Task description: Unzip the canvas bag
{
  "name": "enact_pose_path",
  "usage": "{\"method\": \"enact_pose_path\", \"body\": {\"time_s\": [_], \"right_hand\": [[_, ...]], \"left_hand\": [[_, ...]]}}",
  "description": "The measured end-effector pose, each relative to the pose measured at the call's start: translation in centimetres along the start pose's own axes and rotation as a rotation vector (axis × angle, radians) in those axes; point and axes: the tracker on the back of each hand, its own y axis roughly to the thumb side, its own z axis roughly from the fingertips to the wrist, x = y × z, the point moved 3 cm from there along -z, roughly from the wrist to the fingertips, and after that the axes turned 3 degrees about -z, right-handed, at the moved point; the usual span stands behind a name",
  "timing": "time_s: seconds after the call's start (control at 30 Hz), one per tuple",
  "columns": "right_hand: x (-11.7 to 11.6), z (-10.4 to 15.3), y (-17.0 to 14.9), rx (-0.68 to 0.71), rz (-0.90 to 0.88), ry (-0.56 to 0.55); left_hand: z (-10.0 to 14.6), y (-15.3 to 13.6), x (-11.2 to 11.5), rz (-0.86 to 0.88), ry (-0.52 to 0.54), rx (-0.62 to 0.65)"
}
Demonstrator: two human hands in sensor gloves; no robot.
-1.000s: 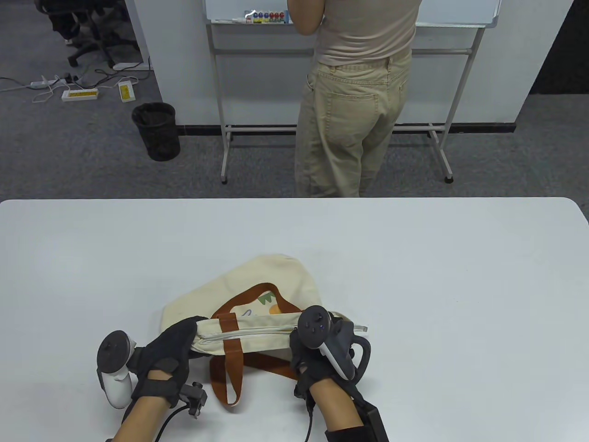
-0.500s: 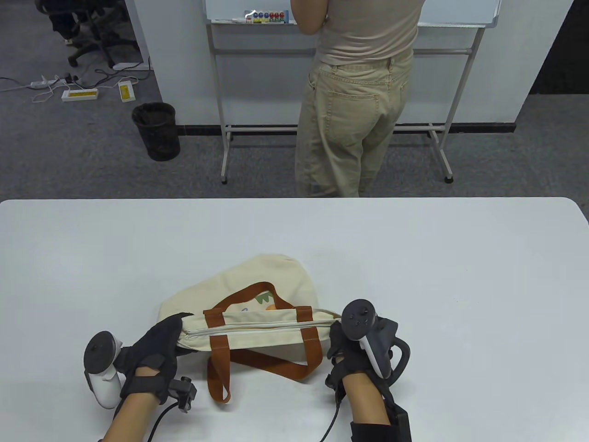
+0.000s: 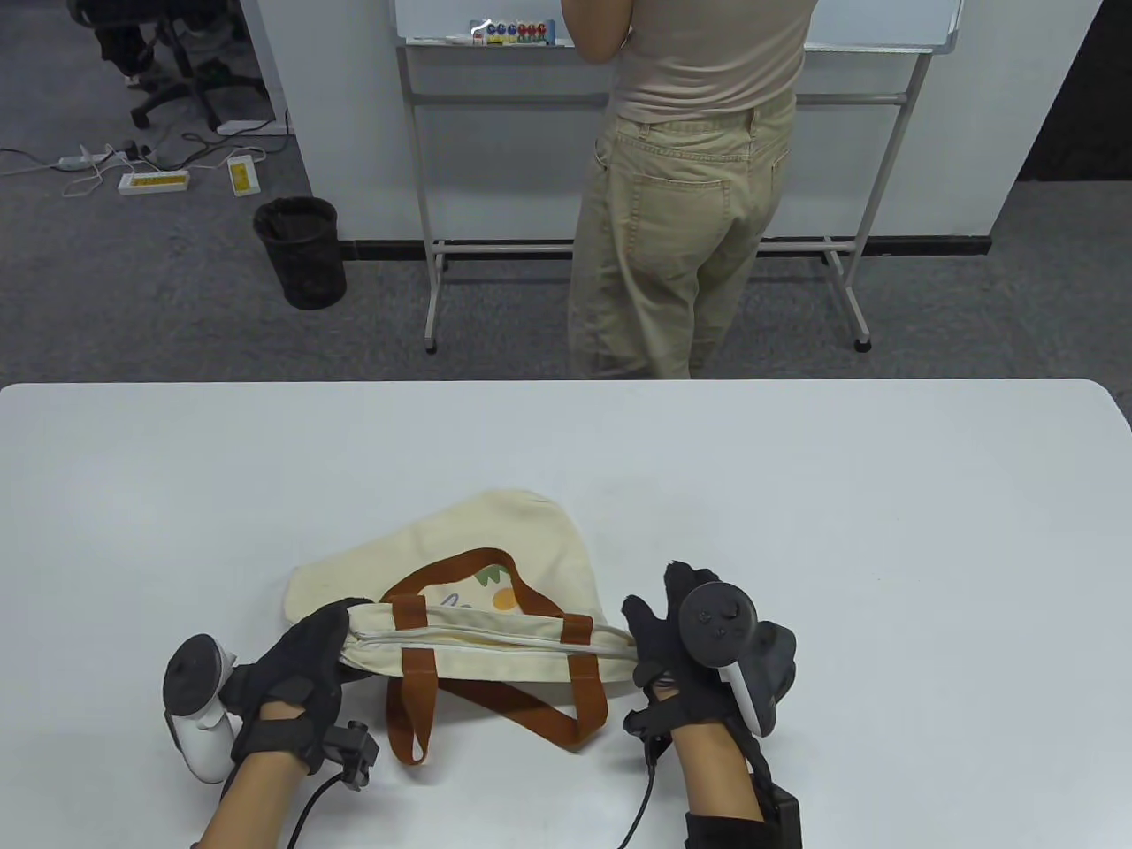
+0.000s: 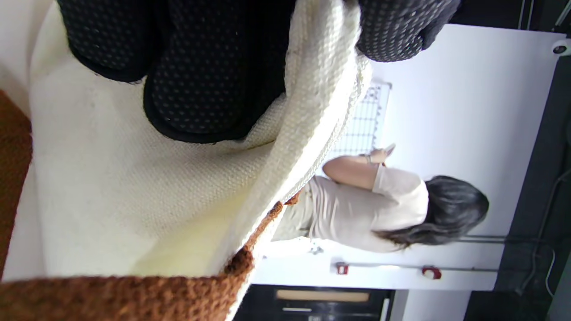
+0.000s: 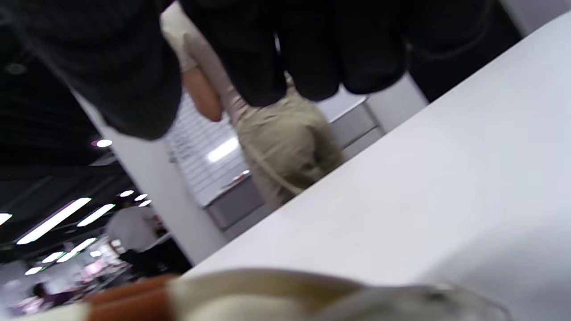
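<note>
The canvas bag [image 3: 460, 575] lies on the table [image 3: 796, 495] between my hands. My left hand [image 3: 296, 659] grips the bag's left end, fingers [image 4: 209, 89] pressed into the cloth. My right hand [image 3: 699, 646] rests at the bag's right end, fingers spread, gripping nothing.

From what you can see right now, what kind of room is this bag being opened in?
Most likely an office or lab workspace. A rolling whiteboard stands beyond the white table, with a person writing at it. The floor is grey carpet, with power strips, a black wastebasket and an office chair.
</note>
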Motion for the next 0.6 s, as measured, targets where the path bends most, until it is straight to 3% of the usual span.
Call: {"method": "enact_pose_path", "body": {"time_s": [0.17,0.33,0.43,0.5,0.6], "right_hand": [[-3.6,-0.1,1.1,0.105,-0.056,0.275],[-6.9,-0.5,0.6,0.135,-0.027,0.421],[-8.3,-0.5,1.2,0.166,0.094,0.425],[-8.5,-0.6,1.9,0.196,0.198,0.344],[-8.2,-0.7,2.5,0.198,0.185,0.277]], "left_hand": [[0.0,0.0,0.1,0.009,-0.009,0.002],[0.1,0.1,-0.1,0.001,-0.018,0.004],[0.1,0.1,-0.3,0.002,-0.017,0.003],[0.1,0.2,-0.4,-0.005,-0.016,0.006],[0.1,0.3,-0.8,-0.037,-0.006,0.018]]}}
